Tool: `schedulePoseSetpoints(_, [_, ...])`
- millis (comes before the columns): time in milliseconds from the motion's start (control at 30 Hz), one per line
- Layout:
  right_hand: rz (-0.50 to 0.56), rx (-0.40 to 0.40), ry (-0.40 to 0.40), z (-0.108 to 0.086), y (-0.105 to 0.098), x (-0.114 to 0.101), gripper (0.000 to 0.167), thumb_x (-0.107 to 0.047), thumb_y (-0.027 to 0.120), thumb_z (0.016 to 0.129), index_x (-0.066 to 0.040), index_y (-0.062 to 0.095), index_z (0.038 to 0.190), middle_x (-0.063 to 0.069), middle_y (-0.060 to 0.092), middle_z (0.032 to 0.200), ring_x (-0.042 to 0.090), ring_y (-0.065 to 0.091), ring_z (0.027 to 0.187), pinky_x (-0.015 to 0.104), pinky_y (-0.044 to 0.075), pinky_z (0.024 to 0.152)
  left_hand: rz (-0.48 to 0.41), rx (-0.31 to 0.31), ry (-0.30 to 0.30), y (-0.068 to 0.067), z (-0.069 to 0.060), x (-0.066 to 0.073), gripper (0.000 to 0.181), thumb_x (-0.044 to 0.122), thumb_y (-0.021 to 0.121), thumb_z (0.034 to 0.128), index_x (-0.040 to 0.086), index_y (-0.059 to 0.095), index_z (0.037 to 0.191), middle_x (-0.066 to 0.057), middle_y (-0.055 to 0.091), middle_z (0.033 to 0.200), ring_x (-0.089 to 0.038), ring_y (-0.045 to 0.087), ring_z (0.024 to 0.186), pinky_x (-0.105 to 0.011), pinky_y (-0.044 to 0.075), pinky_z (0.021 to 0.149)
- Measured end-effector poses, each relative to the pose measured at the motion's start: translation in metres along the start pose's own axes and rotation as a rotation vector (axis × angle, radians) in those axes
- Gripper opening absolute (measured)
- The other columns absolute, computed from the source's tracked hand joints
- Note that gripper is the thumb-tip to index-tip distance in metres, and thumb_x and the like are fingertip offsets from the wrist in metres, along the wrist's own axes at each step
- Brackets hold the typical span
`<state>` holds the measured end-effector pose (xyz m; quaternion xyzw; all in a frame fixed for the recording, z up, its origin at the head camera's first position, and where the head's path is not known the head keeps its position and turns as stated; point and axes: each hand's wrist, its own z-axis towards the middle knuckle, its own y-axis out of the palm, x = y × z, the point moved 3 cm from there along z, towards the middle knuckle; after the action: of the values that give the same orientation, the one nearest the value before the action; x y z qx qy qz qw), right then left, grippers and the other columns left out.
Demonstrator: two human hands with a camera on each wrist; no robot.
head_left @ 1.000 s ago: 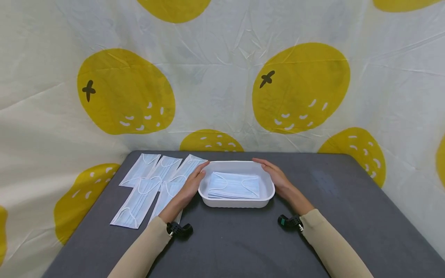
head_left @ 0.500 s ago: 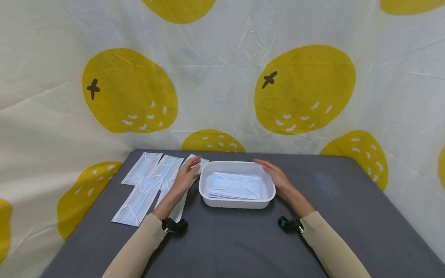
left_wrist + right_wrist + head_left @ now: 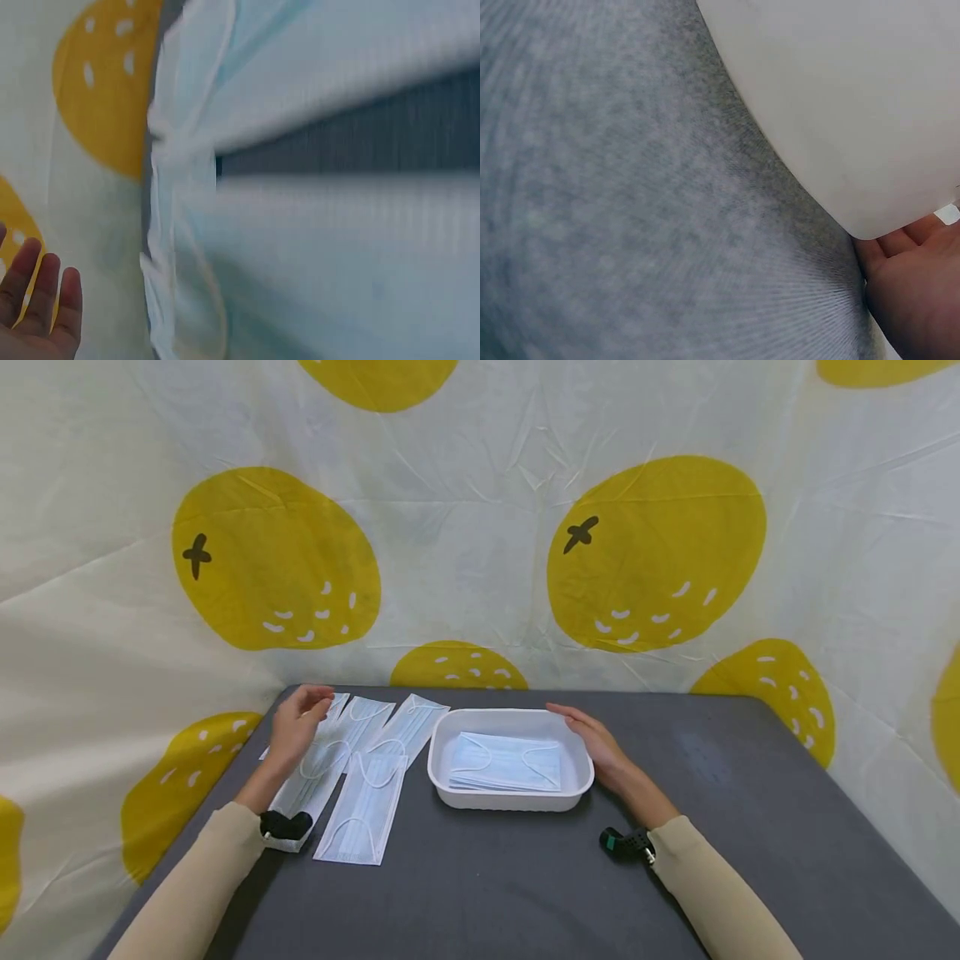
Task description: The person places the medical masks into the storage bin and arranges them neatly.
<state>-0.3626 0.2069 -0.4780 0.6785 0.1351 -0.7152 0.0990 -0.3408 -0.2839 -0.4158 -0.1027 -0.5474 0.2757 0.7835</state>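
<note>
A white tray (image 3: 510, 800) stands at the middle of the grey table, with a small stack of blue face masks (image 3: 504, 762) lying in it. My right hand (image 3: 600, 750) rests along the tray's right side, fingers extended; the right wrist view shows the hand (image 3: 915, 281) against the white wall (image 3: 840, 112). Over the loose masks on the left, my left hand (image 3: 294, 727) holds nothing, its fingers relaxed. Several masks, such as the near one (image 3: 363, 814), lie partly overlapping beneath and beside it. In the left wrist view the left fingers (image 3: 45, 289) are spread apart, above blurred masks (image 3: 337, 262).
The grey table (image 3: 510, 893) reaches back to a white curtain (image 3: 465, 560) with large yellow fruit prints. Loose masks (image 3: 416, 720) lie close to the tray's left side. A black band with a camera (image 3: 285, 825) is on the left wrist, another (image 3: 626, 843) on the right.
My left hand has let go of the tray's left side and moved left over the loose masks. The right hand has stayed at the tray, which has not visibly moved.
</note>
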Motion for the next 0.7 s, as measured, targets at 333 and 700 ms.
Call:
schedulePoseSetpoints(333, [0.001,0.011,0.006,0.001,-0.002,0.0,0.047,-0.024,0.035,0.114,-0.01,0.043,0.158,0.011,0.038,0.166,0.036,0.042,0.148,0.016,0.049,0.097,0.288,-0.213,-0.108,-0.053,0.011,-0.046,0.044,0.01,0.059,0.1023,-0.007,0.049,0.142,-0.033,0.052,0.14,-0.049,0.053,0.123,-0.064,0.045,0.11])
schedulePoseSetpoints(700, [-0.006,0.015,0.001,0.001,0.0,0.0,0.045,-0.022,0.035,0.114,-0.012,0.045,0.157,0.011,0.038,0.166,0.035,0.041,0.148,0.015,0.048,0.097,0.449,-0.362,-0.208,-0.053,0.02,-0.063,0.056,0.007,0.071,0.0945,-0.007,0.048,0.144,-0.036,0.047,0.143,-0.052,0.048,0.123,-0.067,0.042,0.112])
